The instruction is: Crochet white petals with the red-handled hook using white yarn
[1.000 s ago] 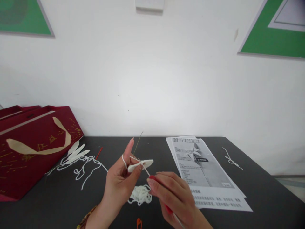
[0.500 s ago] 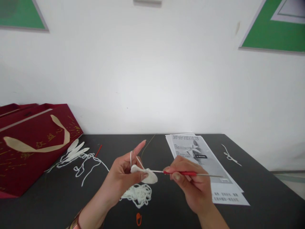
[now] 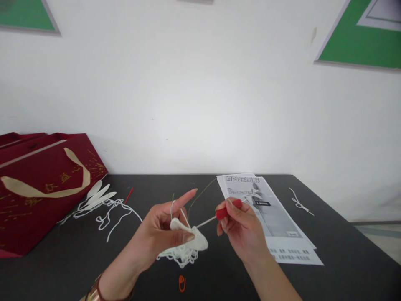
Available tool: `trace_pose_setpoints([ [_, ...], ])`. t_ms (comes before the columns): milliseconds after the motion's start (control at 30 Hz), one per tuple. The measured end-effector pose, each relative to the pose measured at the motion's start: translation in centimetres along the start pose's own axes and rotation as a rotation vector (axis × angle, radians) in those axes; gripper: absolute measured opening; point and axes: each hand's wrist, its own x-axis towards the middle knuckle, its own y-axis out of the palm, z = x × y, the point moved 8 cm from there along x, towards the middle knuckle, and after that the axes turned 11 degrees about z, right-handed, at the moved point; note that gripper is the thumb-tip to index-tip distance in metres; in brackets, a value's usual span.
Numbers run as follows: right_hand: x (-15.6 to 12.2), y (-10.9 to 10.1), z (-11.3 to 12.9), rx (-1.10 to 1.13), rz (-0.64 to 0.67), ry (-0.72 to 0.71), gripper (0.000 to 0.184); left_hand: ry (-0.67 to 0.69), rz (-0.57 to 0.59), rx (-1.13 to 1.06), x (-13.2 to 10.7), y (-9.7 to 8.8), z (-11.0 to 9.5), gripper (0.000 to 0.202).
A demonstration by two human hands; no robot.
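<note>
My left hand (image 3: 164, 228) pinches a small white crochet piece (image 3: 200, 240) between thumb and fingers. Its index finger points out to the right with white yarn looped around it. A crochet hook (image 3: 230, 209) with a red grip is held in my right hand (image 3: 242, 232). The hook's metal shaft slants down to the left and meets the top edge of the crochet piece; its tip is hidden there. A thin dark wire or thread (image 3: 200, 195) rises from the piece toward the back. Under the piece lies a heap of white yarn (image 3: 181, 256), partly covered.
An orange stitch marker (image 3: 182, 283) lies at the front. White petal-shaped pieces (image 3: 98, 195) with loose yarn (image 3: 114, 209) and a thin red stick (image 3: 129, 195) are left, beside a dark red bag (image 3: 46, 188). Printed sheets (image 3: 282, 234) and a tied white strand (image 3: 301, 205) lie right.
My right hand has turned and risen slightly, so the hook now slants instead of lying level. The crochet piece has tilted and dropped a little over the yarn heap. The view has shifted slightly.
</note>
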Motion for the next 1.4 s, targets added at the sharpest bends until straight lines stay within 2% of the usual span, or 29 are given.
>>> trace_pose_setpoints([
  [167,0.0,-0.3,-3.6,0.309,-0.115,0.194,0.017,0.300,-0.222,0.250,-0.9,-0.6,-1.9,0.047],
  [300,-0.3,-0.2,-5.3,0.459,-0.158,0.270,0.019,0.497,-0.374,0.498,-1.9,-0.6,-3.1,0.039],
  [367,-0.5,-0.1,-5.7,0.491,-0.172,0.286,0.022,0.600,-0.360,0.611,-2.2,-0.2,-3.6,0.042],
  [433,-0.7,0.0,-5.9,0.488,-0.184,0.296,0.025,0.701,-0.271,0.682,-2.2,0.4,-4.0,0.049],
  [500,-0.8,0.0,-5.5,0.437,-0.184,0.267,0.025,0.740,-0.212,0.726,-2.1,0.5,-4.0,0.055],
  [667,-0.5,0.5,-3.3,0.189,-0.124,0.119,0.023,0.716,-0.179,0.767,-1.6,0.3,-3.5,0.059],
  [867,-0.8,0.9,-1.5,-0.092,-0.091,-0.007,0.021,0.639,-0.138,0.678,-1.2,0.0,-2.6,0.065],
  [967,-1.3,1.1,-0.5,-0.288,-0.084,-0.098,0.016,0.584,-0.168,0.621,-0.9,-0.3,-1.9,0.062],
  [1067,-2.3,2.3,1.0,-0.610,-0.049,-0.295,0.011,0.483,-0.270,0.428,-0.5,-1.3,-0.7,0.058],
  [1167,-4.0,4.9,2.0,-1.040,0.090,-0.585,0.032,0.358,-0.368,0.171,-0.2,-2.1,0.9,0.054],
  [1233,-5.1,6.4,1.8,-1.239,0.210,-0.771,0.046,0.305,-0.407,0.004,-0.2,-2.2,1.6,0.054],
  [1300,-5.9,7.1,1.2,-1.321,0.346,-0.882,0.051,0.273,-0.388,-0.172,0.0,-2.0,2.0,0.057],
  [1333,-5.9,7.2,0.9,-1.346,0.400,-0.894,0.052,0.259,-0.357,-0.255,0.2,-1.8,2.1,0.058],
  [1400,-5.8,7.0,1.0,-1.304,0.415,-0.890,0.051,0.234,-0.281,-0.377,0.5,-1.3,2.0,0.060],
])
